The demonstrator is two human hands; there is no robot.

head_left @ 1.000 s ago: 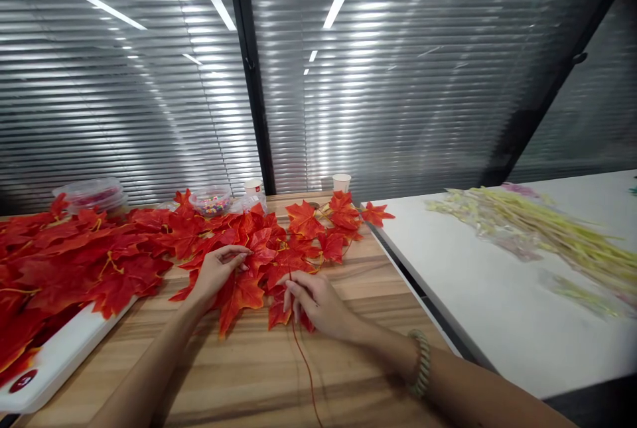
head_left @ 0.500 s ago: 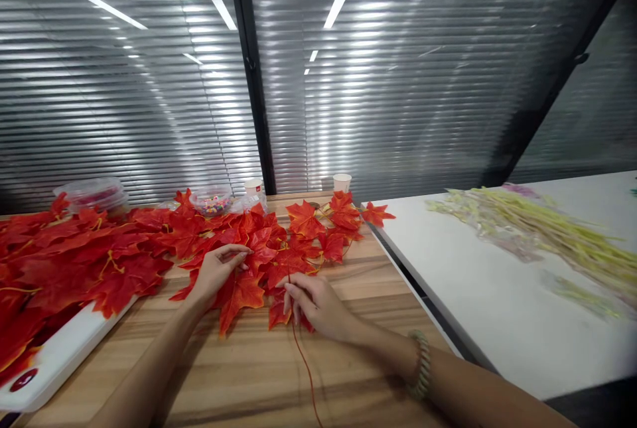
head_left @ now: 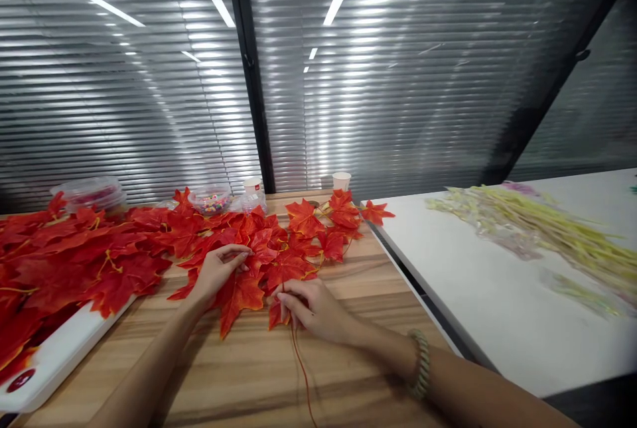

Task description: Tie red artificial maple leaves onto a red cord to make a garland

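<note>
My right hand [head_left: 313, 308] pinches a thin reddish-brown cord [head_left: 304, 375], whose tail hangs down across the wooden table. Over the red artificial maple leaves [head_left: 286, 267], my left hand [head_left: 221, 272] has thumb and fingertips closed together. Whatever lies between those fingertips is too small to make out. One orange-red leaf [head_left: 241, 298] lies between the two hands, in front of the others. Yellow stems show among the leaves to the right.
A larger heap of red leaves [head_left: 74, 255] covers the left side, partly over a white board [head_left: 64, 356]. Behind stand a bead tub [head_left: 212, 201], plastic containers [head_left: 92, 192] and paper cups [head_left: 342, 180]. Yellow stems [head_left: 557, 222] lie on the white table [head_left: 462, 295].
My right hand has shifted slightly left and down with the cord, whose tail has swung a little left. My left hand stays nearly in place.
</note>
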